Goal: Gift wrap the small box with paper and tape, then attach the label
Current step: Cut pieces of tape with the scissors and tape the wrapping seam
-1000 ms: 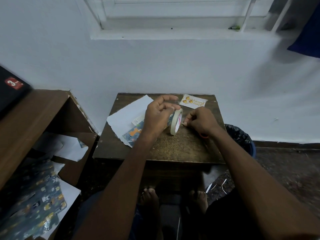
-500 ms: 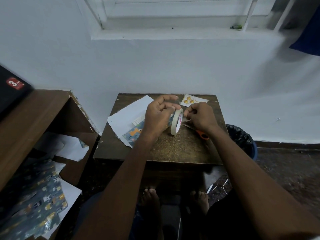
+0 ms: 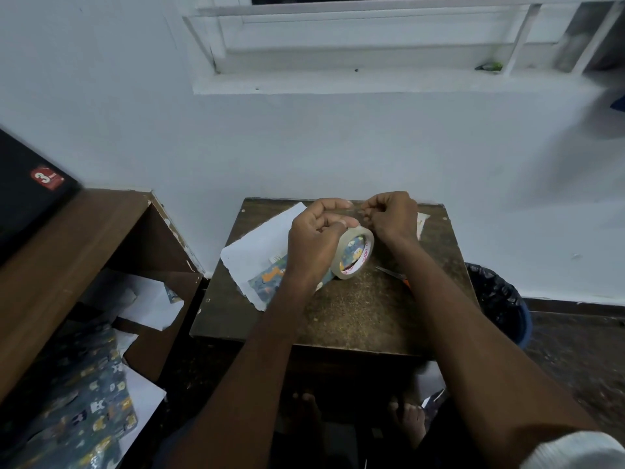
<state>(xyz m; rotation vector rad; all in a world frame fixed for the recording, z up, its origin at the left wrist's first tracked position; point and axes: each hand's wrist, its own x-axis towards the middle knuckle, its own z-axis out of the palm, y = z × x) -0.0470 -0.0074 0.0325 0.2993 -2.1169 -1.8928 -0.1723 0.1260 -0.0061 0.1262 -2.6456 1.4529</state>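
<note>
**Pulling a strip of tape for the wrap**

Over the middle of the small brown table (image 3: 338,319), both hands were busy with the roll of tape (image 3: 354,252). The left hand (image 3: 316,243) grasped the roll from its left side, thumb across the top of the rim, holding it on edge above the tabletop. The right hand (image 3: 392,216) was pinched shut just beyond the roll; a faint clear strip seemed to run between the two hands, though it was too thin and glossy to be sure of.

The small box (image 3: 270,280), already partly covered in blue patterned paper, lay on the table under the left wrist, resting on a white sheet of wrapping paper (image 3: 260,242) turned plain side up. The scissors (image 3: 394,275) lay on the table beside the right forearm, the orange handle mostly hidden. The label (image 3: 421,223) peeked out behind the right hand at the far edge of the table.

By my judgement, the step in hand was drawing off a length of tape to fix a fold of paper on the box. The next move would call for cutting or tearing the strip cleanly, which would need one hand freed for the scissors, then pressing the strip across the paper seam without letting it curl onto itself. The label would come only after that.
</note>
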